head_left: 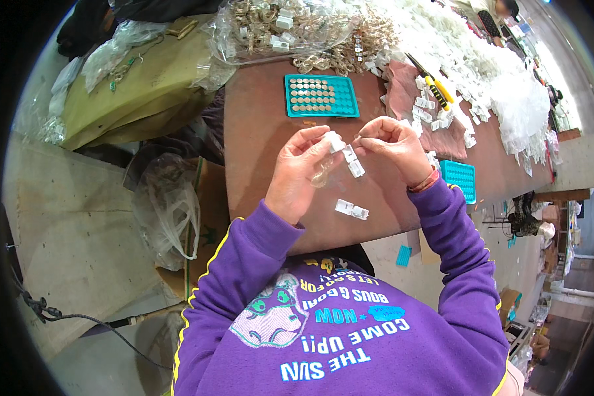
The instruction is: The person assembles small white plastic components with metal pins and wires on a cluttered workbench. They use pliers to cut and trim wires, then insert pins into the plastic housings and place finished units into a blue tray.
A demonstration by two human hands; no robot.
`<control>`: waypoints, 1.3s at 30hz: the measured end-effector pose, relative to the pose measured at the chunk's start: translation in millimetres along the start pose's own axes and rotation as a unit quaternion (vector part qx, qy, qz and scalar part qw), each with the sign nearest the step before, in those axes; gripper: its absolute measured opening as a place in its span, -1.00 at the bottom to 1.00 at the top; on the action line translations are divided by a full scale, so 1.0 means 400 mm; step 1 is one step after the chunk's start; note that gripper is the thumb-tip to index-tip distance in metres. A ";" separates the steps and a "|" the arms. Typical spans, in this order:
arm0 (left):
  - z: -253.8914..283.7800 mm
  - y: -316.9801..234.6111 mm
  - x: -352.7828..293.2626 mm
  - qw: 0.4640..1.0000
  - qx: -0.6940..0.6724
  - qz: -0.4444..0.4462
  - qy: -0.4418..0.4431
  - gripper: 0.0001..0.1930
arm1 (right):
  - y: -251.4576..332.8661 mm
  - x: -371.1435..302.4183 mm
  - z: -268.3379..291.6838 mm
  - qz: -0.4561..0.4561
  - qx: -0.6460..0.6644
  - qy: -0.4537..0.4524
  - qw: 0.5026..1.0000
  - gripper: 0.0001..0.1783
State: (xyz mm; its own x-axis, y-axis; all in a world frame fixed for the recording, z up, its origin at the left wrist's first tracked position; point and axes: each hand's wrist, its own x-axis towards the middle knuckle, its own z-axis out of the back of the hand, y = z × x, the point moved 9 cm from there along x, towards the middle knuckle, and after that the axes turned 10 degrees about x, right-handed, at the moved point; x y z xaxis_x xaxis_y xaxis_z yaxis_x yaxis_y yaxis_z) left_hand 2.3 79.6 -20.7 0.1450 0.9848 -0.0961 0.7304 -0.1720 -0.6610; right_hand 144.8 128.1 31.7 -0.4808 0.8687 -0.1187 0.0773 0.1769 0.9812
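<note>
My left hand (294,166) is closed on a small white plastic piece (334,141), held between thumb and forefinger over the brown tabletop (261,99). Pale thin strands (320,175) hang in a loop below that hand. Just to the right, the fingers of my right hand (401,150) are pinched together. Whatever they grip is too small to name. Between the two hands shows another white plastic piece (354,162); I cannot tell whether it hangs or lies on the table. Nearer to me, more white pieces (351,209) lie on the tabletop.
Beyond my hands sits a teal tray (347,99) with rows of round silvery discs. Yellow-handled pliers (438,91) lie among white pieces on a reddish cloth (445,142). A second teal tray (458,173) is at the right edge. White parts (468,59) and bagged beige strands (303,33) heap up behind.
</note>
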 end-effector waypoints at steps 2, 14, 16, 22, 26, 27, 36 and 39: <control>-0.015 0.007 -0.007 0.999 -0.029 0.025 0.016 -0.76 | 0.002 -0.007 -0.016 -0.019 0.022 0.014 0.999 -0.86; -0.013 0.018 -0.002 0.990 -0.138 0.042 0.009 -0.80 | 0.029 -0.027 -0.073 0.067 -0.068 -0.008 0.995 -0.81; -0.015 0.020 0.000 0.984 -0.173 0.038 0.017 -0.80 | 0.060 -0.054 -0.097 0.178 -0.229 -0.056 0.955 -0.84; -0.013 0.029 -0.001 0.982 -0.181 0.050 0.020 -0.79 | 0.069 -0.073 -0.123 0.299 -0.320 -0.081 0.895 -0.86; -0.021 0.031 -0.002 0.985 -0.161 0.056 0.029 -0.79 | 0.057 -0.069 -0.099 0.250 -0.282 -0.089 0.922 -0.87; -0.024 0.029 -0.003 0.986 -0.155 0.053 0.031 -0.79 | 0.035 -0.061 -0.075 0.184 -0.207 -0.113 0.954 -0.87; -0.033 0.026 -0.020 0.995 0.006 0.087 0.051 -0.67 | 0.140 -0.065 -0.123 0.251 -0.381 -0.032 0.889 -0.91; -0.033 0.023 -0.021 0.995 0.009 0.086 0.056 -0.66 | 0.159 -0.066 -0.140 0.270 -0.425 -0.004 0.864 -0.90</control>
State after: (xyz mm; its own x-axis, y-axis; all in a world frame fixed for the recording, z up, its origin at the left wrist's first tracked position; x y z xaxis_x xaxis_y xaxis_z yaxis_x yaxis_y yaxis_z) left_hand 16.5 69.6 -16.2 0.3408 0.9317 -0.1259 0.6761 -0.3360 -0.6557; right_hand 113.5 90.3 105.8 -0.5696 0.7220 0.3928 -0.3827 -0.6559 0.6506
